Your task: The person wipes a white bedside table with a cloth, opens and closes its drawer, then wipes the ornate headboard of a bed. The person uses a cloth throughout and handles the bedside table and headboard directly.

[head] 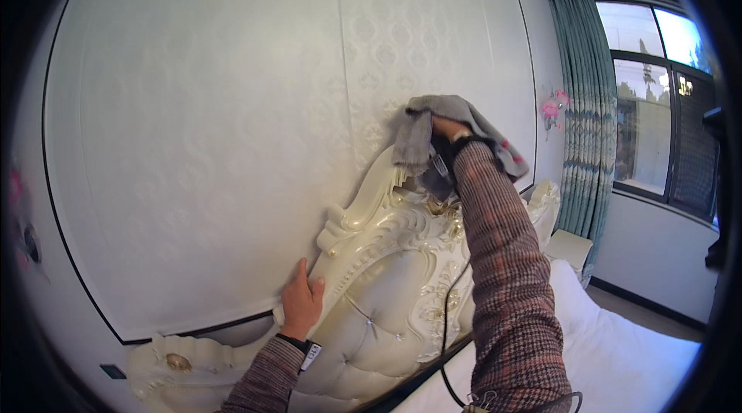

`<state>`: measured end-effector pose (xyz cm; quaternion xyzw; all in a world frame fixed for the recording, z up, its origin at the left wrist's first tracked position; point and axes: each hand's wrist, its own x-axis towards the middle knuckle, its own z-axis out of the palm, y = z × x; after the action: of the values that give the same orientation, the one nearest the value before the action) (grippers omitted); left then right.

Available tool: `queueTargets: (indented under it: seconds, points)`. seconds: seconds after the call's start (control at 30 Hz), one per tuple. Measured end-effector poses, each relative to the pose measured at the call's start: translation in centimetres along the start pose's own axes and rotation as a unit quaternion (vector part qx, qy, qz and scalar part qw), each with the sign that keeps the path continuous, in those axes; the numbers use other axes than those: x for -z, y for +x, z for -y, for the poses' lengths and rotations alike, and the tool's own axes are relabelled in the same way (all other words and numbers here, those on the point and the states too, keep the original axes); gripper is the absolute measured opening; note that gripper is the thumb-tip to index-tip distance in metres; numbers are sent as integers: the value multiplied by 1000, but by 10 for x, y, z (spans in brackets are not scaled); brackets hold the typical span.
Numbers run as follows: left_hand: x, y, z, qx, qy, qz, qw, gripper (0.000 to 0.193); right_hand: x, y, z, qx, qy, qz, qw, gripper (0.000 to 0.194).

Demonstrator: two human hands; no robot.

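Note:
A carved cream headboard [371, 308] with tufted upholstery and gold accents stands against the patterned wall. At its high centre crest, my right hand [449, 126] grips a grey cloth [435, 105] that drapes over the top of the carving and hides most of the fingers. Lower down, my left hand [302, 303] rests on the sloping top edge of the headboard, its index finger and thumb apart and no object in it. Both wrists have black bands over plaid sleeves.
White bedding [608, 343] lies at the lower right, beside a small pale nightstand [569, 247]. Teal curtains [585, 123] hang by the window [640, 123]. A black cable [446, 320] runs down in front of the headboard. Flower-shaped wall lamps flank the panel, one at right [550, 108].

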<state>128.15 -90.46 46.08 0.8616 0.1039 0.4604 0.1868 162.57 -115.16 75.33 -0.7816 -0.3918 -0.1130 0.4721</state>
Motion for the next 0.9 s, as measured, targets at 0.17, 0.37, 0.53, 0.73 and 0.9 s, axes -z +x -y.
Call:
queueTargets:
  seconds: [0.17,0.37,0.53,0.73,0.9]
  points:
    - [2,0,-2,-20,-2,10,1000,61,-33,-51,-40,-3,92,-120,989,46]
    - [-1,2,-4,-25,-3,-6,1000,63,-53,-122,-87,-34,184,-234,954,45]
    - [-4,0,-2,0,-4,7,1000,63,23,-93,-83,32,164,-262,950,44]
    - [-5,-3,-4,-94,23,-44,994,63,95,56,-93,42,68,-168,983,42]
    - [-6,-1,-9,-76,32,-37,996,63,96,119,-93,179,59,-30,982,31]
